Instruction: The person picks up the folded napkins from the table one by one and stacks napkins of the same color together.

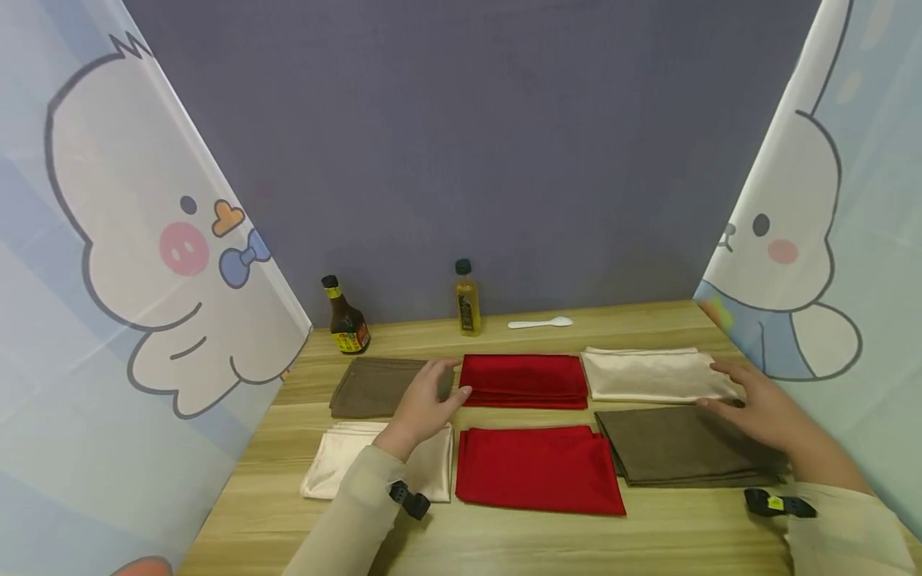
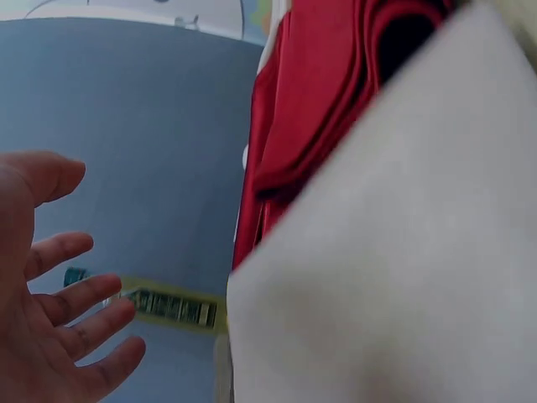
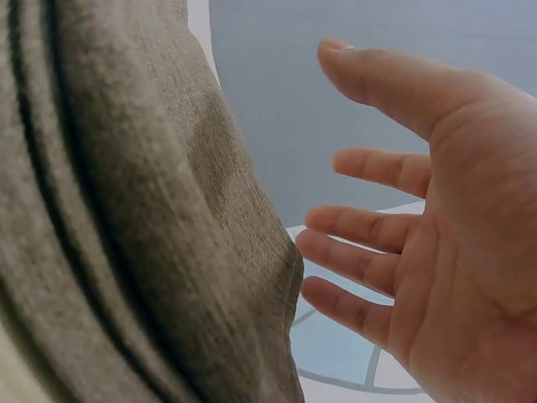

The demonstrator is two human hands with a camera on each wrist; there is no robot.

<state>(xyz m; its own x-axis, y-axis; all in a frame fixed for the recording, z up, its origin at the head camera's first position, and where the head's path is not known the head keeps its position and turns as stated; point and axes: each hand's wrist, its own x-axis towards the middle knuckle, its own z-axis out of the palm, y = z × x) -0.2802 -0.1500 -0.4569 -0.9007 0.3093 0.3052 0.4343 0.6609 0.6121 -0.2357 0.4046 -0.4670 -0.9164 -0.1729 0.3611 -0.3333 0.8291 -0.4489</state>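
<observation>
- Grey backdrop (image 1: 461,176) rises behind your wooden table (image 1: 519,548), where six folded cloths lie in two rows of three.
- Your right fingertips hang about the corner of the far cream cloth (image 1: 641,376) and the near brown cloth (image 1: 670,444); if you pinch there, you could catch layers of both at once.
- Near red cloth (image 1: 540,472) and near brown cloth seem to meet at their sides, so a tug on one may drag the other askew.
- Far red cloth (image 1: 522,380) looks slick; a careless brush of your left thumb could slide its layers out of line.
- Your left forearm crosses the near cream cloth (image 1: 435,460), so a low sleeve or the black wristband (image 1: 409,500) may snag and crease it.
- Reach too far past the far brown cloth (image 1: 363,388) and you could knock the brown bottle (image 1: 349,324) or the oil bottle (image 1: 467,304).
- Your left hand (image 1: 425,404) slants inward, fingers apart and relaxed, holding nothing.
- Your right hand (image 1: 763,408) angles in from the other side, thumb well away from loosely extended fingers, nothing gripped.
- Whether your right little finger touches the brown cloth is hard to tell from that wrist view.
</observation>
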